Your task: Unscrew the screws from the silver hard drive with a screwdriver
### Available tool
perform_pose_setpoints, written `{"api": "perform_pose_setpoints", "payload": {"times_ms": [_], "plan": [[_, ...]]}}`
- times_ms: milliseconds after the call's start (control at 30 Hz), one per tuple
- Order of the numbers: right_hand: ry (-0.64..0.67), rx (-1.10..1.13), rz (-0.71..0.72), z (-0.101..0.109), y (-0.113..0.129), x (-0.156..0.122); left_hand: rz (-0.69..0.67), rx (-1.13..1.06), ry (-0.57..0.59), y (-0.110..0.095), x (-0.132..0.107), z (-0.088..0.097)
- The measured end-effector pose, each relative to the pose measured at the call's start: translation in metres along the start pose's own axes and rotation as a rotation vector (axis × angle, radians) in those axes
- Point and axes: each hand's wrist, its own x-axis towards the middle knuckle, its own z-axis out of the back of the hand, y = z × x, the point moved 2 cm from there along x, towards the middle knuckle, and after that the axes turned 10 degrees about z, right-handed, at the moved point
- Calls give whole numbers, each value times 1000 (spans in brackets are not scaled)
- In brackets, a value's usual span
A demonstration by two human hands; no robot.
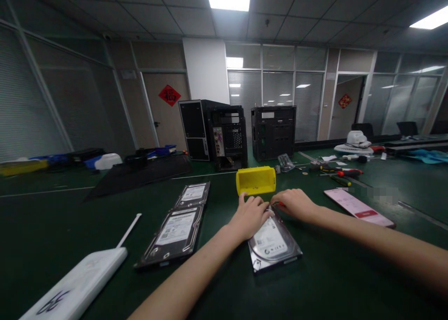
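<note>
A silver hard drive (275, 243) with a white label lies on the green table in front of me. My left hand (250, 215) is closed over its far end, fingers bent and pressed onto it. My right hand (294, 203) is curled shut beside the drive's far right corner. A bit of something red (279, 203) shows at its fingertips, but the rest is hidden. Just beyond both hands stands a yellow bin (256, 180). To the left, two more hard drives lie one behind the other, the nearer drive (175, 231) and the farther drive (192, 194).
Black computer cases (231, 138) stand at the back. On the right are a pink-screened phone (360, 208), several screwdrivers (350, 172) and a white object (355, 142). A white power bank-like box (80, 282) marked 39 sits front left. A dark mat (140, 175) lies behind.
</note>
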Motion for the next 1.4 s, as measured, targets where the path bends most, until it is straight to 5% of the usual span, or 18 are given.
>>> {"api": "perform_pose_setpoints", "payload": {"times_ms": [1400], "plan": [[-18,23,2,-2,-2,-4,-34,60,-77,-7,-1,2]]}}
